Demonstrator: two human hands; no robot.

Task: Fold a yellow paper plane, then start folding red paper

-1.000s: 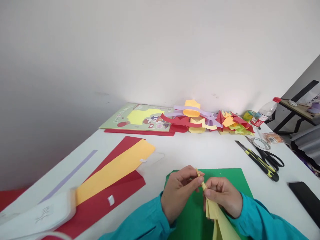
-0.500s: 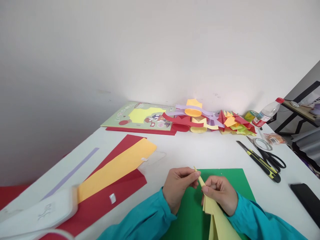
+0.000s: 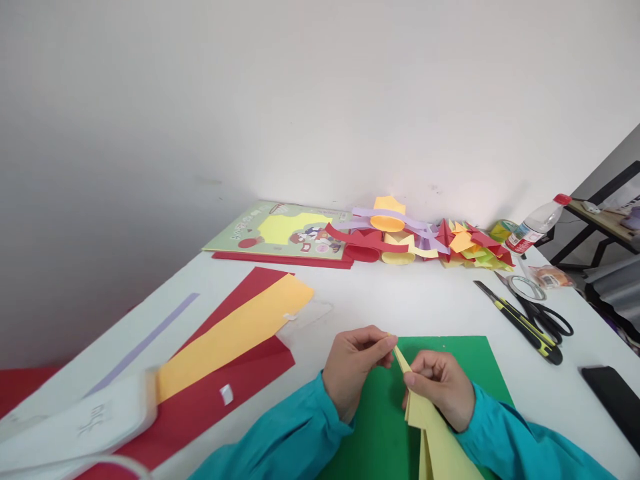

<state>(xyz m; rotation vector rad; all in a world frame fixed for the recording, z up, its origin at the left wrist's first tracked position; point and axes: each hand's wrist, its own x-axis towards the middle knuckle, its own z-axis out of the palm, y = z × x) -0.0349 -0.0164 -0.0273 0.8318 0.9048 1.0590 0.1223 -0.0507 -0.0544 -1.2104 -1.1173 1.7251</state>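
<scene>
A folded pale yellow paper (image 3: pixel 440 437) narrows to a thin point and is held above a green sheet (image 3: pixel 383 427). My left hand (image 3: pixel 353 367) pinches the paper's narrow tip between thumb and fingers. Just below it, my right hand (image 3: pixel 443 387) grips the same paper where its layers widen. Several folded layers hang downward, and the lower end runs out of the bottom of the view.
A utility knife (image 3: pixel 520 323), scissors (image 3: pixel 545 320) and tape roll (image 3: pixel 527 288) lie right, near a black phone (image 3: pixel 613 403). Paper crafts (image 3: pixel 390 233), a pad (image 3: pixel 270 230) and a bottle (image 3: pixel 537 223) stand behind. Red and orange sheets (image 3: pixel 235 333) and a white device (image 3: pixel 85 427) lie left.
My left hand has slid slightly up and left, so its fingers now cover more of the paper's tip. My right hand has hardly moved.
</scene>
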